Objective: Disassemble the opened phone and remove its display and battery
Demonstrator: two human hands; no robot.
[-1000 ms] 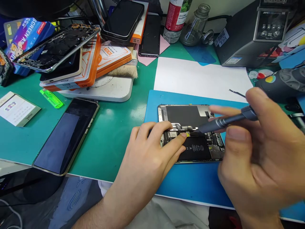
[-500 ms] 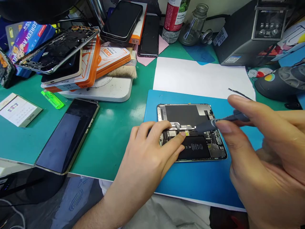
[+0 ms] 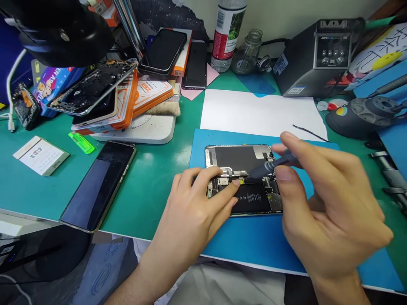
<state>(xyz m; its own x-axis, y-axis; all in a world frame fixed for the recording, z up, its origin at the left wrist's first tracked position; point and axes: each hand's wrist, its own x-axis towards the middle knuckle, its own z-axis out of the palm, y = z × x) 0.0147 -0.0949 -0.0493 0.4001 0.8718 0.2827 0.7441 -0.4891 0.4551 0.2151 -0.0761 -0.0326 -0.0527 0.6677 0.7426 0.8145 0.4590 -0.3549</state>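
An opened phone [image 3: 253,198] lies sideways on a blue mat [image 3: 235,241], its black battery, metal parts and boards exposed. My left hand [image 3: 193,207] rests over the phone's left side, fingers apart, with fingertips touching the inside near a small yellow spot. In my right hand [image 3: 330,203], thumb and fingers pinch a slim dark grey screwdriver [image 3: 262,169]. It slants down to the left, and its tip is at the middle of the phone, close to my left index fingertip. The exact contact of the tip is too small to make out.
A large phone [image 3: 98,186] lies at left beside a green lighter [image 3: 82,143] and a white cigarette box [image 3: 41,156]. Boxes and phones are stacked behind. White paper [image 3: 257,110], a bottle [image 3: 228,38], a glass jar [image 3: 248,53] and a dark machine [image 3: 305,63] stand beyond the mat.
The view has shifted, so the scene sits somewhat lower. My right hand shows more fully, further left in view, still gripping the screwdriver over the phone. My left hand stays on the phone.
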